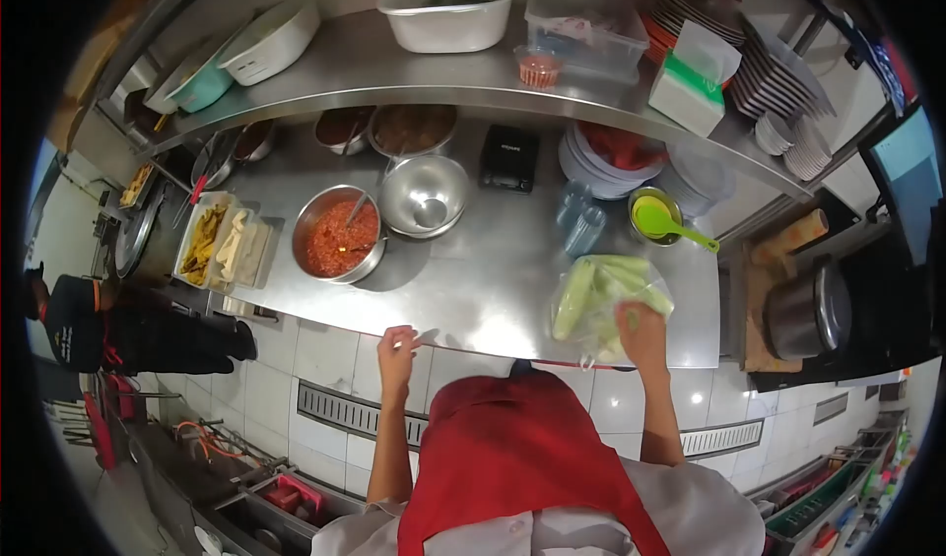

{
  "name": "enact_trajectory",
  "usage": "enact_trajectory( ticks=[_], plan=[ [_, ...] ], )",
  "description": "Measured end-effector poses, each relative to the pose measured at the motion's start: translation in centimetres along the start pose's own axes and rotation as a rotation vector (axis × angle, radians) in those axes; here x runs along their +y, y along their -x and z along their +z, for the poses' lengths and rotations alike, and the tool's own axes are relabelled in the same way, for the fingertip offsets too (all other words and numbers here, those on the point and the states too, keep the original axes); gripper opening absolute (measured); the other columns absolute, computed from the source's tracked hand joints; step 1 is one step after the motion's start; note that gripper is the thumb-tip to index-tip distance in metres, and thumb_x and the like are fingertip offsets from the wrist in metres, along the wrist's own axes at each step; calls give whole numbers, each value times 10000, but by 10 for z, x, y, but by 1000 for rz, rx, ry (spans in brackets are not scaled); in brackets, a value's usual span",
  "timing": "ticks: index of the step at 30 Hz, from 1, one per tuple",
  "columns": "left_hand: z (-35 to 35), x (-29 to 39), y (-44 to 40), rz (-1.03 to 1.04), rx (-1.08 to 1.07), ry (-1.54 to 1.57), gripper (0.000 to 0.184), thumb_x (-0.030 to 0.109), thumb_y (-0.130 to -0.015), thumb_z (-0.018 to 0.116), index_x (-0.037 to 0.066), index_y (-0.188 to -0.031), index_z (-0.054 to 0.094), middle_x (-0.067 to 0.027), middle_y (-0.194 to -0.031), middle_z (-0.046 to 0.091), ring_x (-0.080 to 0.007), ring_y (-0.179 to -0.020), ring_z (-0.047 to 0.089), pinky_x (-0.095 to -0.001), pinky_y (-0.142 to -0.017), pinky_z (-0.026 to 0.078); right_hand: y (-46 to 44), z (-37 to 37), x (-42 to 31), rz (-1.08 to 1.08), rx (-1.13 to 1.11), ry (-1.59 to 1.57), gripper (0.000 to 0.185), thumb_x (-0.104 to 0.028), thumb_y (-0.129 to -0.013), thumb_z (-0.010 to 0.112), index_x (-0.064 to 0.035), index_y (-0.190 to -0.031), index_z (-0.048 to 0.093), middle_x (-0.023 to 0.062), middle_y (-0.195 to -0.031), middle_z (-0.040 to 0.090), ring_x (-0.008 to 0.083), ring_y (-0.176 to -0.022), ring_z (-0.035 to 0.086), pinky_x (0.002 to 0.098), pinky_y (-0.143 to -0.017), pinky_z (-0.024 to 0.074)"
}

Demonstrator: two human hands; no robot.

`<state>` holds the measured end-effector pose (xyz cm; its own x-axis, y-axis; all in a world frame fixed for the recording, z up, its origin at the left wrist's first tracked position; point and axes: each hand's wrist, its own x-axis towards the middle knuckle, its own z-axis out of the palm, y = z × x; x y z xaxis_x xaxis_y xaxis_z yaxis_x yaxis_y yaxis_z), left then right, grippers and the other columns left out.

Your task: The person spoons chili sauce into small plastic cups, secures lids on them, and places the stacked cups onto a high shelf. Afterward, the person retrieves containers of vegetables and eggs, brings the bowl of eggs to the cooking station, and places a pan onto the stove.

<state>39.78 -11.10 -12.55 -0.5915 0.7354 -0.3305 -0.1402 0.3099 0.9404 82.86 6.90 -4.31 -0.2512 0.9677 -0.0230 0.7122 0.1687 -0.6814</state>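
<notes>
My right hand (641,331) is on a clear plastic bag of long pale green vegetables (596,295) at the counter's front right, its fingers closed at the bag's side. Near the front edge, left of the middle, my left hand (399,343) is raised with curled fingers; whether it holds anything is too small to tell. A steel bowl of chunky red sauce (340,241) with a spoon in it stands beyond that hand, beside an empty steel bowl (424,196). Behind the bag are clear cups (586,229) and a bowl with a lime green ladle (654,219).
A black scale (509,159) stands at the back of the steel counter (473,290). Left are plastic containers of yellow food (205,246). Overhead, a shelf (355,73) holds white tubs, a tissue box (687,95) and stacked plates. Another person (138,334) stands far left.
</notes>
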Motion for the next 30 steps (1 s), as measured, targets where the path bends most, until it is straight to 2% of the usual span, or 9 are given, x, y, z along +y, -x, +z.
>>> enact_trajectory(
  ticks=[5,7,8,11,14,17,24,26,30],
  plan=[
    [114,21,-41,35,-383,158,264,269,-1008,660,70,-1178,627,-72,-1079,701,-167,-888,707,-280,-729,547,-146,24,-34,-292,365,-81,804,-349,-808,873,-104,-1445,448,198,-1368,586,323,-1216,606,419,-1009,487],
    [172,33,-73,-60,-469,176,261,285,-1012,638,98,-1194,622,-63,-1084,703,-178,-860,705,-311,-733,559,-180,49,-20,-27,126,-279,808,-368,-774,894,-119,-1410,461,199,-1331,595,300,-1212,593,408,-1012,479],
    [202,35,-97,-182,-515,130,414,398,-1024,621,106,-1312,565,-105,-1196,663,-217,-1019,683,-362,-822,557,-193,55,-18,102,7,-379,810,-378,-757,904,-126,-1392,468,199,-1312,600,288,-1210,587,403,-1013,475],
    [282,64,-136,-291,-423,87,600,589,-957,629,133,-1341,560,-132,-1327,597,-230,-1183,601,-423,-835,524,-200,62,-19,129,-72,-334,782,-372,-743,907,-139,-1355,479,168,-1295,609,252,-1217,575,391,-1016,465],
    [309,81,-169,-690,-509,335,815,780,-889,555,159,-1416,517,-145,-1425,521,-264,-1296,519,-481,-913,481,-195,69,-20,-167,-75,-324,745,-348,-756,901,-136,-1344,494,130,-1263,622,228,-1229,570,364,-1014,466],
    [298,82,-161,-559,-702,275,911,867,-845,495,163,-1422,522,-136,-1389,562,-273,-1272,545,-516,-963,459,-177,67,-41,-123,-240,-398,711,-290,-758,893,-130,-1339,516,134,-1310,603,273,-1264,569,389,-1061,442],
    [227,135,-81,-316,-773,685,506,293,-986,654,63,-1415,519,-80,-1302,628,-215,-1166,632,-393,-1023,495,-90,42,-154,-476,7,157,738,-128,-695,844,-132,-1374,554,167,-1537,420,475,-1497,272,571,-1210,303],
    [205,195,-43,-7,-812,714,514,176,-962,656,37,-1430,494,-94,-1300,621,-229,-1199,615,-394,-1016,509,-72,9,-189,-679,86,84,795,-186,-656,854,-186,-1393,558,176,-1593,367,516,-1519,193,708,-1168,241],
    [197,301,-28,721,-833,438,477,138,-944,689,-3,-1382,560,-109,-1303,635,-237,-1183,627,-381,-982,529,-85,-82,-252,-992,161,-20,783,-291,-731,864,-218,-1440,537,194,-1628,322,581,-1515,114,731,-1181,163]
  ],
)
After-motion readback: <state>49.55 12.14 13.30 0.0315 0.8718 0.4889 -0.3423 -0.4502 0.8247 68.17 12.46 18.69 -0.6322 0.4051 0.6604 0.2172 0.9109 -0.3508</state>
